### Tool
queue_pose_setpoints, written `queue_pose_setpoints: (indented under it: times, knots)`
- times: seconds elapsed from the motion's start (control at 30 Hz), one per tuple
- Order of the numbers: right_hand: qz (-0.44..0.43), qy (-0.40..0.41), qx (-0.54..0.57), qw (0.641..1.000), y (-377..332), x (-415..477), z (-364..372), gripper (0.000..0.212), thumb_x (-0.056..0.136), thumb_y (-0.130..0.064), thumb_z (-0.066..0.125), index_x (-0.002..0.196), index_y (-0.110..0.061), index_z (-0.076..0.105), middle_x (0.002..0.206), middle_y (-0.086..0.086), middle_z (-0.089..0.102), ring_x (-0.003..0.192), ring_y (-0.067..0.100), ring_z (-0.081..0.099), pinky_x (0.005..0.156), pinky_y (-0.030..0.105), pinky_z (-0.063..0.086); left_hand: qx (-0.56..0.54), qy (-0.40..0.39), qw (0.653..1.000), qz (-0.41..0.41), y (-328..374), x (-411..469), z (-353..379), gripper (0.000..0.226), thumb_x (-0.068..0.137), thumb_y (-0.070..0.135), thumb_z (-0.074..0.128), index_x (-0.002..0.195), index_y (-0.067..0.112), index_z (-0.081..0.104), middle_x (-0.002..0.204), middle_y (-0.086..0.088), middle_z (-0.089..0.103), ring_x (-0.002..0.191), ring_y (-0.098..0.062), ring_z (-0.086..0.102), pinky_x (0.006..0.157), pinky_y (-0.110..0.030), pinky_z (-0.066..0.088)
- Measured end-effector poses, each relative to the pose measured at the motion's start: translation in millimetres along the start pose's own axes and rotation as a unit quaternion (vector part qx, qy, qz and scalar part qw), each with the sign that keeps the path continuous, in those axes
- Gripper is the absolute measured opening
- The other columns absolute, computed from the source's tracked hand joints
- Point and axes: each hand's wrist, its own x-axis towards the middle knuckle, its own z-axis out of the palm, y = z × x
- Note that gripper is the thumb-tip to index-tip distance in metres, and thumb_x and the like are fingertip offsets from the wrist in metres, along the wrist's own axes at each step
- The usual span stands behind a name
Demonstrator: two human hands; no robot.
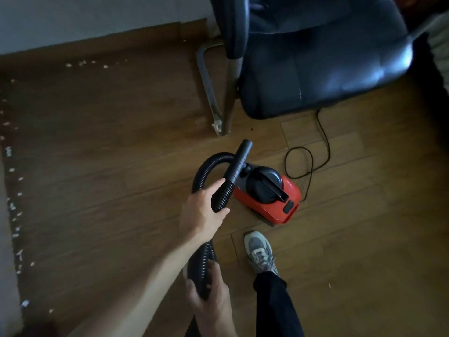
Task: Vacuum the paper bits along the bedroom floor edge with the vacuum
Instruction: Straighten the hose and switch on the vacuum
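The left hand [204,207] gripped the ribbed hose [198,176] just below the stiff nozzle [239,161]; the right hand [209,297] curled round the hose lower down. Paper bits [12,206] lay along the left edge of the floor [97,142], light scraps. The red vacuum [272,207] sat mid-floor, right of the hands. The hose looked floppy, so holding at the nozzle's base probably steers best.

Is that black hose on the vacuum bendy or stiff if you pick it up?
Probably bendy: the ribbed hose curls in a loop beside the vacuum. It would likely flop if let go, since the left hand and right hand grip it at separate spots. The smooth tube at its end looks stiff and straight.
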Motion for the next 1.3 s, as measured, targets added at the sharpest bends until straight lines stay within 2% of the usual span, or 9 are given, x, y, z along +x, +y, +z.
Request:
queue_pose_setpoints:
  times: [0.17, 0.3, 0.47, 0.6, 0.73, 0.83, 0.97, 1.1, 1.3]
  knots:
    - [0.037, 0.154, 0.088, 0.983, 21, 5, -26, 0.027, 0.084, -0.033, 0.07, 0.098, -0.03, 0.046, 0.076, -0.006, 0.063, 0.07, 0.0, 0.061, 0.059, 0.013, 0.043, -0.088, -0.105, 0.988, 0.063, 26, -2, 46, 0.073, 0.079, 0.022, 0.08, 0.143, 0.038, 0.049, 0.137, 0.016, 0.058, 0.122, 0.002, 0.052, 0.092, 0.0, 0.03]
    - [0.059, 0.215, 0.103, 0.969, 42, 4, -49, 0.041, 0.084, -0.027, 0.069, 0.112, -0.037, 0.041, 0.073, -0.008, 0.065, 0.07, -0.002, 0.061, 0.058, 0.01, 0.042, -0.078, -0.163, 0.977, 0.116, 57, -7, 83, 0.07, 0.08, 0.022, 0.078, 0.143, 0.038, 0.049, 0.135, 0.015, 0.06, 0.115, 0.01, 0.051, 0.084, 0.01, 0.028]
    - [0.075, 0.312, 0.136, 0.937, 74, 13, -93, 0.041, 0.089, -0.017, 0.066, 0.12, -0.029, 0.042, 0.085, 0.0, 0.066, 0.069, 0.003, 0.062, 0.057, 0.012, 0.042, -0.07, -0.223, 0.962, 0.143, 87, -6, 133, 0.065, 0.081, 0.009, 0.075, 0.14, 0.03, 0.055, 0.119, 0.003, 0.07, 0.073, 0.004, 0.059, 0.06, 0.003, 0.037]
    - [0.085, 0.341, 0.183, 0.918, 90, 23, -127, 0.036, 0.094, -0.022, 0.065, 0.122, -0.021, 0.042, 0.092, -0.002, 0.068, 0.079, 0.007, 0.066, 0.065, 0.016, 0.047, -0.041, -0.298, 0.944, 0.135, 101, -8, 175, 0.061, 0.086, 0.001, 0.066, 0.14, 0.025, 0.054, 0.124, 0.006, 0.065, 0.097, 0.004, 0.064, 0.079, -0.007, 0.048]
    - [0.133, 0.362, 0.231, 0.893, 108, 41, -164, 0.054, 0.094, -0.023, 0.065, 0.138, -0.012, 0.036, 0.116, 0.007, 0.061, 0.105, 0.027, 0.061, 0.092, 0.041, 0.05, 0.009, -0.325, 0.94, 0.105, 90, -2, 197, 0.052, 0.093, 0.008, 0.059, 0.141, 0.029, 0.052, 0.119, 0.004, 0.069, 0.083, -0.007, 0.065, 0.081, -0.013, 0.048]
    - [0.172, 0.361, 0.248, 0.882, 128, 51, -188, 0.054, 0.095, -0.023, 0.063, 0.138, -0.007, 0.035, 0.107, 0.006, 0.06, 0.097, 0.027, 0.06, 0.083, 0.035, 0.046, 0.061, -0.347, 0.934, 0.063, 70, 0, 201, 0.043, 0.096, 0.016, 0.056, 0.136, 0.033, 0.054, 0.1, 0.004, 0.072, 0.068, -0.007, 0.065, 0.073, -0.022, 0.052]
    - [0.211, 0.346, 0.279, 0.871, 150, 61, -207, 0.047, 0.095, -0.025, 0.062, 0.133, -0.008, 0.039, 0.099, 0.002, 0.06, 0.092, 0.023, 0.061, 0.08, 0.034, 0.046, 0.091, -0.416, 0.905, 0.016, 51, -7, 203, 0.029, 0.089, 0.035, 0.064, 0.118, 0.04, 0.062, 0.091, 0.006, 0.073, 0.08, -0.004, 0.067, 0.077, -0.024, 0.053]
    - [0.228, 0.349, 0.311, 0.854, 164, 75, -216, 0.041, 0.093, -0.02, 0.064, 0.124, -0.005, 0.042, 0.099, 0.005, 0.059, 0.098, 0.029, 0.062, 0.089, 0.042, 0.052, 0.111, -0.435, 0.893, 0.034, 43, -16, 211, 0.038, 0.075, 0.039, 0.076, 0.111, 0.042, 0.066, 0.089, 0.02, 0.068, 0.087, 0.006, 0.062, 0.076, -0.008, 0.046]
    - [0.225, 0.337, 0.284, 0.869, 186, 90, -232, 0.058, 0.087, -0.021, 0.069, 0.133, -0.014, 0.034, 0.093, -0.002, 0.06, 0.085, 0.015, 0.063, 0.082, 0.034, 0.049, 0.147, -0.435, 0.887, 0.061, 38, -16, 225, 0.047, 0.079, 0.027, 0.075, 0.119, 0.045, 0.059, 0.095, 0.011, 0.065, 0.093, -0.009, 0.061, 0.089, -0.035, 0.053]
